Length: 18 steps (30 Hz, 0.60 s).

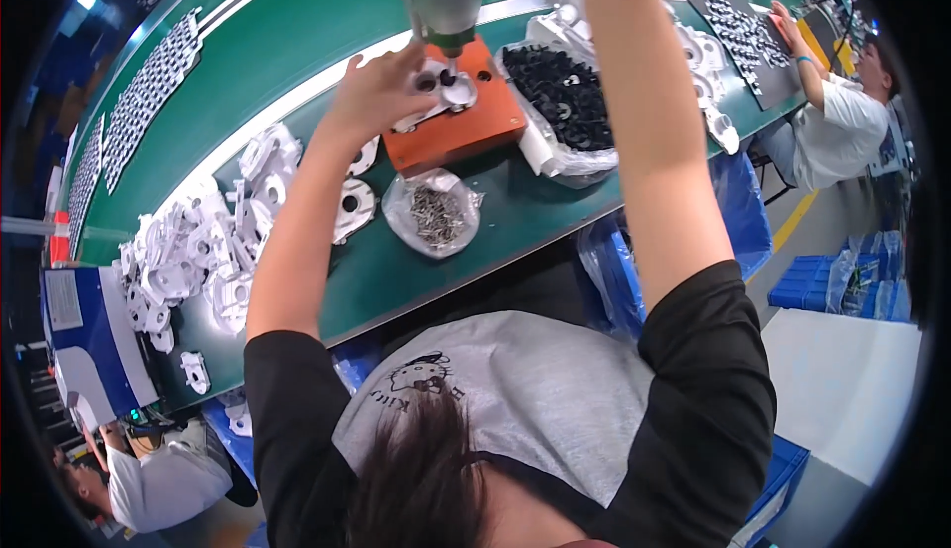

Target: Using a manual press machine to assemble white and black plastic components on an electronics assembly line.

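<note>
Worker [555, 380] in a grey top with black sleeves stretches both arms across a green table [396, 280]. The left hand [376, 97] is at the left end of a pale metal part [458, 92], thumb and fingers parted around its edge; blur leaves it impossible to tell whether they grip the part or merely touch it. The metal part lies on top of an orange block [471, 138], directly beneath the tip of a grey-green tool [446, 3]. The right forearm [649, 102] runs past the top edge of the frame, taking the right hand out of sight, so its state cannot be told. Just in front of the orange block sits a clear bag [398, 209] of small metal pieces [436, 216]; to its right, black pieces [558, 97] fill a plastic-lined container [580, 164]. Pale castings [188, 251] lie heaped at left. Two co-workers in white shirts appear, one at far right [842, 132], another at lower left [163, 484].
</note>
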Each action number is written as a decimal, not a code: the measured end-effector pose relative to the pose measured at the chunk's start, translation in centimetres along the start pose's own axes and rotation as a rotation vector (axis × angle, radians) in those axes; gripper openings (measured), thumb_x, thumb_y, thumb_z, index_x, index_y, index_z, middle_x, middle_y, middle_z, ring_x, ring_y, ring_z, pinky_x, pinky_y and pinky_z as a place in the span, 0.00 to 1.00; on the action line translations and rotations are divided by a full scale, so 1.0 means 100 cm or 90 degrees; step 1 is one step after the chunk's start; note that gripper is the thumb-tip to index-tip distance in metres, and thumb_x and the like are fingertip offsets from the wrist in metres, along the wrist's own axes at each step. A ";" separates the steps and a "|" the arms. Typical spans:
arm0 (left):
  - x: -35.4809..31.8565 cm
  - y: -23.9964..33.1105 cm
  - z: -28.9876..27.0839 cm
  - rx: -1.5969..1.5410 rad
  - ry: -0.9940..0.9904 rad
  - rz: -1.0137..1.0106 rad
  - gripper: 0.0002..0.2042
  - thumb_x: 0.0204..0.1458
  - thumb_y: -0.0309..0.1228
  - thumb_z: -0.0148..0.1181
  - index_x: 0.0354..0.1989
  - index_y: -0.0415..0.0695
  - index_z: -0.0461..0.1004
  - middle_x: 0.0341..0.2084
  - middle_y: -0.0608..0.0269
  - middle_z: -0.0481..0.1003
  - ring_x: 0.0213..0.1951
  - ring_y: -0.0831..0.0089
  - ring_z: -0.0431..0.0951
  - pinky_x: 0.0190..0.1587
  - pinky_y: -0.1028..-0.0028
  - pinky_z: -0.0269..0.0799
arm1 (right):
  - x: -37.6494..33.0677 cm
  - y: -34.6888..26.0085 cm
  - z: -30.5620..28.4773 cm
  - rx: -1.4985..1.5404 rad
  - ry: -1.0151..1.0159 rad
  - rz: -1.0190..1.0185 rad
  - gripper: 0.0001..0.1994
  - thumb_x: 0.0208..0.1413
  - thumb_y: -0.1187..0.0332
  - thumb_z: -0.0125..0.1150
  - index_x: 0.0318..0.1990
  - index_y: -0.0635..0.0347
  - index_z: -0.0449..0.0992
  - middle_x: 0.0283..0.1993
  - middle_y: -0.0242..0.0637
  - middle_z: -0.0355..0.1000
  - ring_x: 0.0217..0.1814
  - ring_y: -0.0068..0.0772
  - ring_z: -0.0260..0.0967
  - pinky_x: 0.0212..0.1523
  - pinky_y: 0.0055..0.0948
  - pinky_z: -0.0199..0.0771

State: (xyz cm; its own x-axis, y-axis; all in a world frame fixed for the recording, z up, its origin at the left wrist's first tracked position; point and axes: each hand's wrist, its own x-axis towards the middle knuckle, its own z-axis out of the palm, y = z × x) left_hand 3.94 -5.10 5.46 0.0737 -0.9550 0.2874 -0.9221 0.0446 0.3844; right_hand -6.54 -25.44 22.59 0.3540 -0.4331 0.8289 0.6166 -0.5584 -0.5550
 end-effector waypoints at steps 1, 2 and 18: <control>-0.004 -0.007 -0.012 0.063 -0.055 -0.082 0.22 0.39 0.46 0.63 0.41 0.48 0.70 0.25 0.59 0.74 0.34 0.58 0.75 0.42 0.59 0.63 | -0.022 -0.017 0.038 0.119 0.111 0.334 0.22 0.54 0.52 0.52 0.51 0.55 0.69 0.56 0.34 0.63 0.62 0.27 0.51 0.61 0.29 0.45; 0.000 -0.010 -0.015 0.071 -0.014 -0.088 0.20 0.38 0.44 0.64 0.36 0.46 0.69 0.23 0.58 0.72 0.32 0.58 0.74 0.37 0.61 0.64 | -0.009 0.021 0.020 0.145 -0.057 0.275 0.19 0.55 0.54 0.52 0.49 0.54 0.69 0.51 0.33 0.67 0.58 0.26 0.55 0.56 0.26 0.52; -0.041 -0.100 -0.050 -0.164 0.235 -0.344 0.31 0.46 0.45 0.61 0.55 0.38 0.62 0.48 0.42 0.69 0.52 0.51 0.68 0.53 0.66 0.64 | -0.344 -0.026 -0.188 -1.211 0.057 0.435 0.21 0.48 0.50 0.60 0.48 0.47 0.73 0.60 0.42 0.60 0.57 0.52 0.58 0.55 0.46 0.58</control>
State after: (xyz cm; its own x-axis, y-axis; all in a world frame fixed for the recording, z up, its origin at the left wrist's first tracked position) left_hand 14.76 -0.16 4.85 0.6623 -0.7033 0.2584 -0.6035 -0.2964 0.7402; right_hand -33.53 -22.36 -5.75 0.0960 -0.8484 0.5205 -0.9760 -0.1829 -0.1182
